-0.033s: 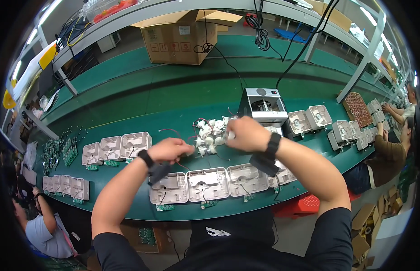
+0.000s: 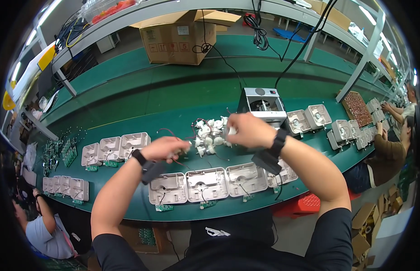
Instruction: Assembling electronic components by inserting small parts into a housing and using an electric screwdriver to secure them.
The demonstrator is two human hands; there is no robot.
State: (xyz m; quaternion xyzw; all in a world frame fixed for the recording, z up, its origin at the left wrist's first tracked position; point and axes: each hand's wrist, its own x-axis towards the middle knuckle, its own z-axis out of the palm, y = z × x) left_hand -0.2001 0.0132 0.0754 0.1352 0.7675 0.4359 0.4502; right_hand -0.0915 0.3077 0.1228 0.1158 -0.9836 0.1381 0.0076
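Observation:
Over the green bench, the fingers of my left hand [image 2: 167, 149] are pinched on a small white wired part [image 2: 186, 147]. A thin red wire trails by that hand. My right hand [image 2: 249, 131] is closed on another small white part [image 2: 232, 131], mostly covered by the fingers, at the right edge of the heap. Between the hands lies a heap of white round parts [image 2: 211, 135] with red and dark wires. Below them stands a row of open white plastic housings [image 2: 206, 184], with small green circuit boards [image 2: 209, 204] hanging from dark wires at their front.
A grey metal device [image 2: 264, 104] stands behind my right hand. More housings [image 2: 111, 147] sit at left and right. Loose circuit boards [image 2: 69, 152] lie far left. A cardboard box [image 2: 176, 45] stands at the back. Co-workers sit on both sides; a red stool [image 2: 302, 205] is below the bench.
My left hand has shifted slightly left and down, away from the heap, still pinching the part. My right hand has barely moved. The housings stay where they were.

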